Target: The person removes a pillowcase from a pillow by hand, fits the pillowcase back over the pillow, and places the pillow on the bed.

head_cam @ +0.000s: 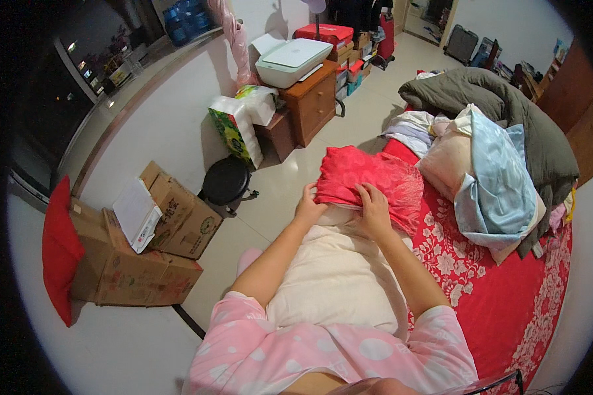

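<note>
A cream pillow lies against my front, its far end tucked inside a red pillowcase. My left hand grips the left side of the case's opening. On the right, my right hand pinches the same opening edge, with fingers over the red cloth. Most of the pillowcase spreads away from me, bunched and wrinkled. Beneath it is a red bedspread with pale floral patterns.
Right of the pillowcase lie a light blue satin cloth, a pale pillow and a dark grey quilt. Cardboard boxes, a black round stool and a wooden cabinet bearing a printer stand left.
</note>
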A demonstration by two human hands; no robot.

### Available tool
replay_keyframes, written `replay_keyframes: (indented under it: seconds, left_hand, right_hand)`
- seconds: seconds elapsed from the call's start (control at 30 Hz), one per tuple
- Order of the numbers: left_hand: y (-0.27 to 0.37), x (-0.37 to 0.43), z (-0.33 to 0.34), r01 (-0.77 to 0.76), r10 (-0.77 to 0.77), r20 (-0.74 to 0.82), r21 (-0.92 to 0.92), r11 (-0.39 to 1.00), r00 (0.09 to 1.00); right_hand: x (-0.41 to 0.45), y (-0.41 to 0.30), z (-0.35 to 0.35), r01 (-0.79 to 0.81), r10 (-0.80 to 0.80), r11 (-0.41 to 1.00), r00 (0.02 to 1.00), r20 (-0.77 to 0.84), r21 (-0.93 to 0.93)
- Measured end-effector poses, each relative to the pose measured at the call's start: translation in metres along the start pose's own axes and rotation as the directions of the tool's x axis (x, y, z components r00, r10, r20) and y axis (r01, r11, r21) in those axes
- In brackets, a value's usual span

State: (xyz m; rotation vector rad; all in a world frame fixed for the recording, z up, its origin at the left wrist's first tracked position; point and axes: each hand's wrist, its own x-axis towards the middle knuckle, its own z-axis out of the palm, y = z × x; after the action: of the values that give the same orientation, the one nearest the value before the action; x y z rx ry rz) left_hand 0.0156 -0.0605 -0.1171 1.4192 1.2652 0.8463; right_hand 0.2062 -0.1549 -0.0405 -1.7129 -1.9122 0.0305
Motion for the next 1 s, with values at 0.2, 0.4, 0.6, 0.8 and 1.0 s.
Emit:
replay_keyframes:
  seconds: [0.2, 0.4, 0.6, 0.8, 1.0]
  left_hand:
    - [0.073, -0.034, 0.009, -0.209, 0.200, 0.138, 0.051, 0.977, 0.970]
    - [0.064, -0.047, 0.011, -0.472, 0.494, 0.007, 0.311, 0.825, 0.869]
    - [0.050, -0.026, -0.009, -0.457, 0.577, -0.076, 0.531, 0.714, 0.813]
    - [-0.004, 0.003, -0.048, -0.088, 0.195, -0.050, 0.764, 0.639, 0.980]
    - [0.049, 0.001, -0.025, -0.277, 0.157, 0.228, 0.815, 0.509, 0.961]
  right_hand:
    - [0.029, -0.013, -0.005, 0.117, -0.120, 0.993, 0.981, -0.151, -0.029]
    - [0.006, -0.036, 0.012, -0.115, -0.004, 0.884, 0.967, 0.254, 0.454]
    - [-0.027, -0.019, -0.010, 0.057, -0.054, 0.978, 0.998, -0.019, 0.199]
    - [-0.086, 0.080, -0.005, -0.311, 0.307, 0.950, 0.934, -0.185, 0.004]
    - [-0.096, 0.127, 0.014, -0.758, 0.804, 0.394, 0.558, 0.205, 0.520]
